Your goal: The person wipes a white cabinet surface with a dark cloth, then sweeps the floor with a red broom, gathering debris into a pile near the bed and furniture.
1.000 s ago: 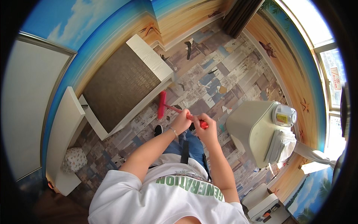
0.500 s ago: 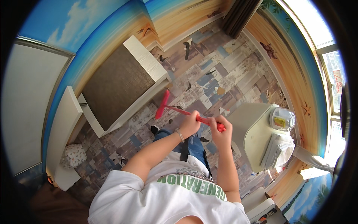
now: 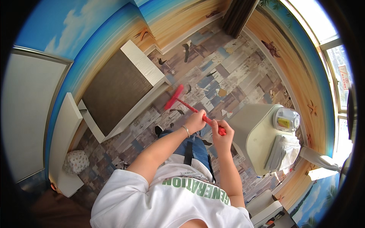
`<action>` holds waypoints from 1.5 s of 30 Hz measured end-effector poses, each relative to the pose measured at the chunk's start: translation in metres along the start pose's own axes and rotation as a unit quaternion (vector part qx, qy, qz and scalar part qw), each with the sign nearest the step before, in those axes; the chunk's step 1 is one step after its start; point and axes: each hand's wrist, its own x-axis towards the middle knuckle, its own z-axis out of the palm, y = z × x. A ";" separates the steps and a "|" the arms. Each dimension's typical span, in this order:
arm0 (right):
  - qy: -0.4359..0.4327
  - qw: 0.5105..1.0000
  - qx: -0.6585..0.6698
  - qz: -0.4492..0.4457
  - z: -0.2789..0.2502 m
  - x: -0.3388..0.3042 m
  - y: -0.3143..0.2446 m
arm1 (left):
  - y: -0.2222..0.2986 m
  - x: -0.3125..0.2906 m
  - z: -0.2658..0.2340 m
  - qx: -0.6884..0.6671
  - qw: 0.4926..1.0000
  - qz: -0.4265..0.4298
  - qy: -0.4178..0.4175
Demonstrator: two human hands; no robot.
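Note:
A red broom (image 3: 174, 97) slants away from my body, its blurred pinkish-red head low over the floor by the near end of a low cabinet. My left hand (image 3: 195, 121) is wrapped round the middle of its stick. Close to the stick's end, my right hand (image 3: 222, 134) grips the red handle, whose tip pokes out under the fingers. Whether the bristles touch the floor I cannot tell. Around the head lie scraps: a dark strip (image 3: 177, 111), a white scrap (image 3: 200, 88) and a tan piece (image 3: 221, 92).
The white low cabinet (image 3: 142, 62) with a dark top stands to the left. On the right is a pale table (image 3: 253, 133) bearing a clear container (image 3: 287, 119) and folded white cloths (image 3: 283, 152). A patterned pouf (image 3: 76, 162) sits at lower left. More scraps dot the patchwork floor (image 3: 243, 72).
The broom head has swung to the right, away from the cabinet's edge. Both hands keep hold of the stick and have shifted slightly.

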 end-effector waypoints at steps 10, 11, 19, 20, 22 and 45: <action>-0.025 0.994 -0.074 -0.079 0.033 -0.012 0.015 | -0.032 0.019 -0.013 0.015 1.000 0.023 -0.005; -0.036 0.991 -0.095 -0.081 0.035 -0.010 0.016 | -0.044 0.018 -0.002 0.001 0.999 0.035 0.005; -0.100 0.986 -0.118 -0.066 0.015 -0.006 -0.003 | -0.030 -0.013 0.004 -0.007 0.999 0.024 0.044; -0.098 0.987 -0.111 -0.066 0.012 -0.007 -0.008 | -0.027 -0.017 0.002 0.004 0.998 0.025 0.049; -0.096 0.989 -0.095 -0.065 0.008 -0.009 -0.016 | -0.008 -0.025 -0.005 0.010 0.998 0.004 0.062; -0.111 0.979 -0.137 -0.100 0.060 -0.016 -0.007 | -0.060 -0.020 -0.027 -0.015 0.998 -0.013 0.053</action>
